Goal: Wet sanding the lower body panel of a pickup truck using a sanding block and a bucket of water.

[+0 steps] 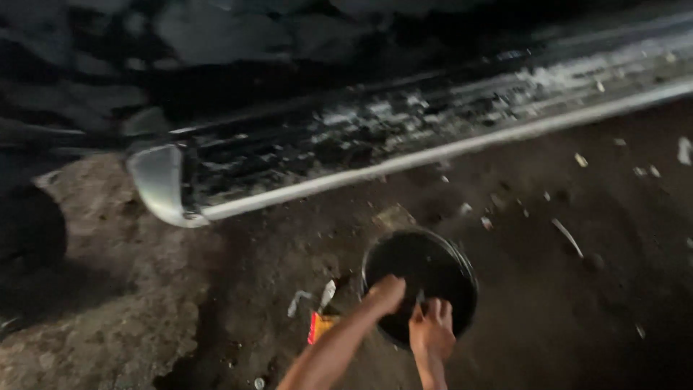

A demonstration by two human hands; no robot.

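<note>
A round black bucket [433, 271] with a thin metal rim stands on the dirt ground below a vehicle's running board. My left hand [386, 292] reaches in from the lower middle, its fingers curled over the bucket's near rim. Just to its right, over the bucket's near edge, my right hand [432, 331] is closed around a small thin pale object [419, 298] that sticks up from the fingers. The picture is dark and blurred, so I cannot make out what the object is or what the bucket holds.
A long running board [404, 155] with a pale trim edge crosses the view from left to upper right, with the dark car body above. A dark tyre [29, 227] shows at the left. Scraps, an orange packet [321, 325] and a white strip [567, 237] lie on the ground.
</note>
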